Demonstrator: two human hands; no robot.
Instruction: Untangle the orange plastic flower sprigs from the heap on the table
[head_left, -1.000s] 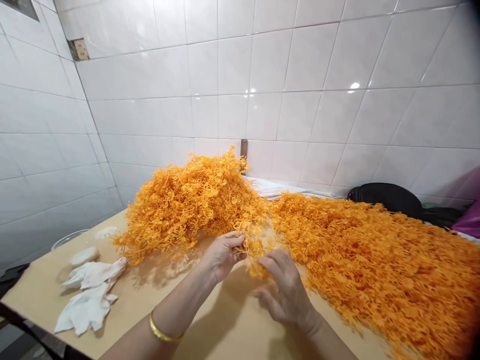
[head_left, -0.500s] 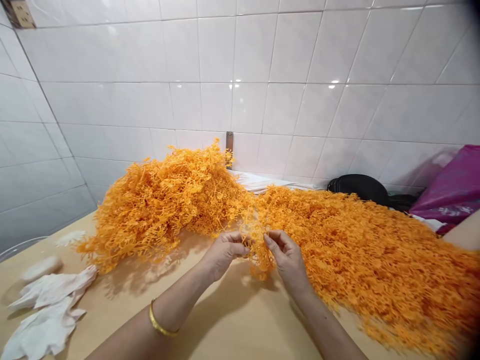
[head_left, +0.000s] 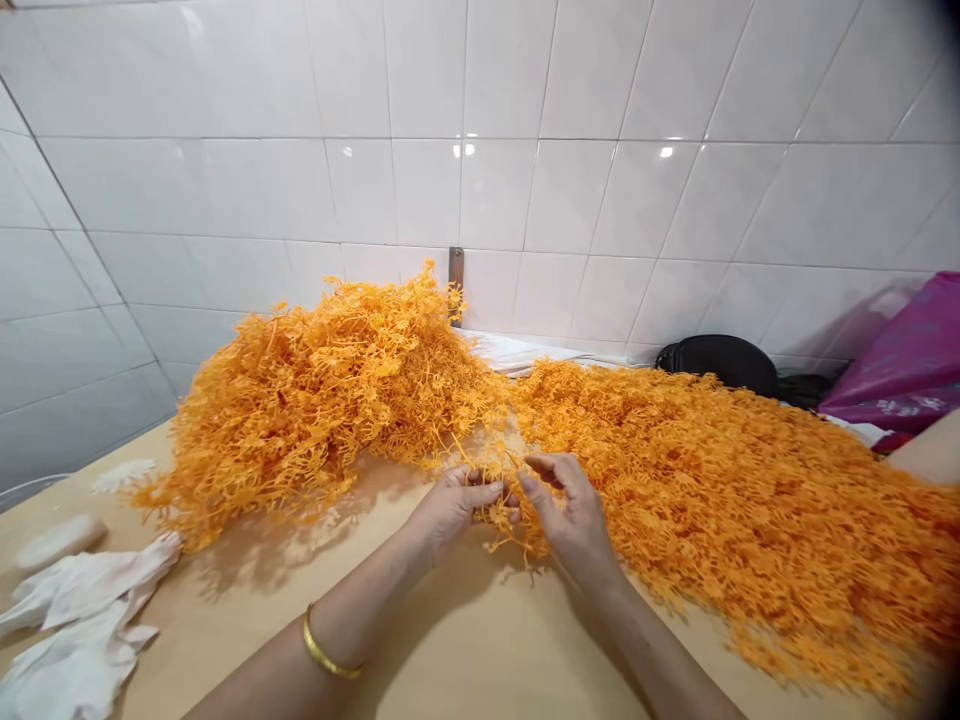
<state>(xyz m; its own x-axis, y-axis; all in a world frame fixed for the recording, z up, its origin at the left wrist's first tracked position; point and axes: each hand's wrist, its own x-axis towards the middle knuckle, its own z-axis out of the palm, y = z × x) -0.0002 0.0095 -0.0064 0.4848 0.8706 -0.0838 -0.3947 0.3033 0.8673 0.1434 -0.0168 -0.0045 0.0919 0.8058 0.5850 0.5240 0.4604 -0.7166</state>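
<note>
Two masses of tangled orange plastic strands lie on the board: a tall heap [head_left: 322, 390] to the left and a wide spread [head_left: 720, 490] to the right. Between them, a loose tuft of strands [head_left: 504, 515] hangs between my hands. My left hand [head_left: 457, 510] has its fingers curled around the tuft's left side. My right hand [head_left: 566, 505] sits just right of the tuft, its fingers apart and touching the strands. A gold bangle [head_left: 326, 645] circles my left wrist.
The tan board [head_left: 480, 640] stands against a white tiled wall [head_left: 495, 190] with a metal bracket [head_left: 455, 285]. White gloves [head_left: 82, 620] lie at the left. Behind the spread are a black bag [head_left: 716, 365] and a magenta plastic bag [head_left: 900, 360]. Another person's forearm [head_left: 930, 450] enters at right.
The view has shifted slightly, with the table lower in the frame. My hands have come closer together around the tuft, and my right hand's pinch has opened.
</note>
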